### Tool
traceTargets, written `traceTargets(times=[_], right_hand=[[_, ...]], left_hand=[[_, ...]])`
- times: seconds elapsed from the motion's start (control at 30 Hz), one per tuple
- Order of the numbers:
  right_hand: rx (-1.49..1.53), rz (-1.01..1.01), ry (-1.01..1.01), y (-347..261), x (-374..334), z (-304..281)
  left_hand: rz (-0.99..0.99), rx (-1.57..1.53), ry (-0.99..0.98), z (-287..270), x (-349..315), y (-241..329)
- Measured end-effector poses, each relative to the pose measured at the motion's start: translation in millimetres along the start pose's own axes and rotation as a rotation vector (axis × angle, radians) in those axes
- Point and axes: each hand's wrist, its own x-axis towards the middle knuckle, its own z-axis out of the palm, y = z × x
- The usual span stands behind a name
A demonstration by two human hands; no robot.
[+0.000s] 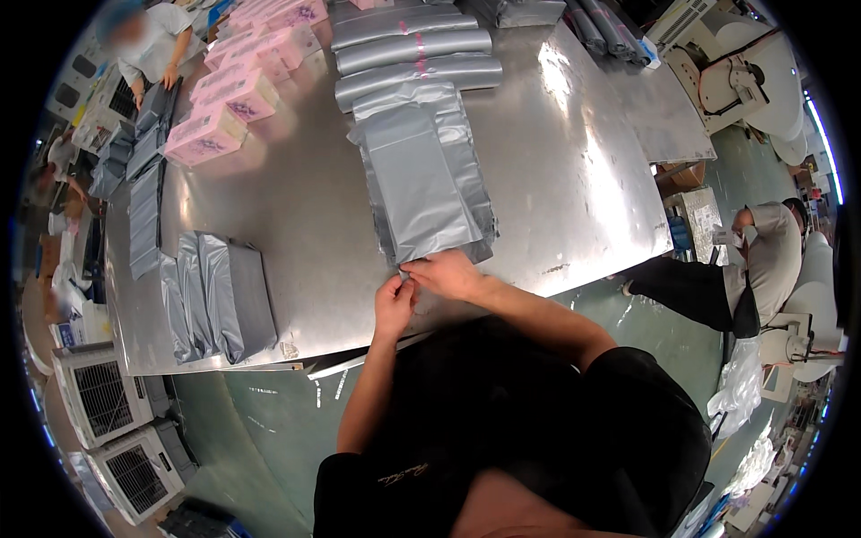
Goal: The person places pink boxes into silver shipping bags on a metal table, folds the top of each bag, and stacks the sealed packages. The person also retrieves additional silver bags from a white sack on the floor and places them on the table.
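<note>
A stack of flat grey plastic mailing bags [417,184] lies lengthwise in front of me on the metal table. At the near end of the top bag, my right hand [447,274] pinches the edge with its fingers pressed together. Just left of it and slightly nearer, my left hand [395,305] is closed, its fingertips on the bag's near left corner. The two hands almost touch. How much plastic lies between the fingertips is too small to make out. Beyond the stack lie several grey bag rolls [417,72] crosswise, with pink marks.
Several pink boxes [206,134] stand in rows at the far left. Filled grey bags [220,296] stand upright at the near left of the metal table [314,215]. More dark rolls [610,31] lie far right. One person [157,45] works beyond the left side; another [762,260] is at right.
</note>
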Motion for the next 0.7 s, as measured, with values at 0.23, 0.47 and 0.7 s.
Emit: traceTargets(times=[0.23, 0.47, 0.7], right_hand=[[-0.161, -0.232, 0.2, -5.8, -27.6, 9.9], [-0.047, -0.02, -0.06, 24.9, -142.3, -50.5], [0.073, -0.01, 0.137, -27.2, -4.0, -4.8]], left_hand=[[-0.203, -0.33, -0.101, -3.0, -13.1, 21.9], [-0.229, -0.249, -0.13, -25.2, -17.5, 26.5], [-0.16, -0.118, -0.133, -24.5, -15.7, 25.2]])
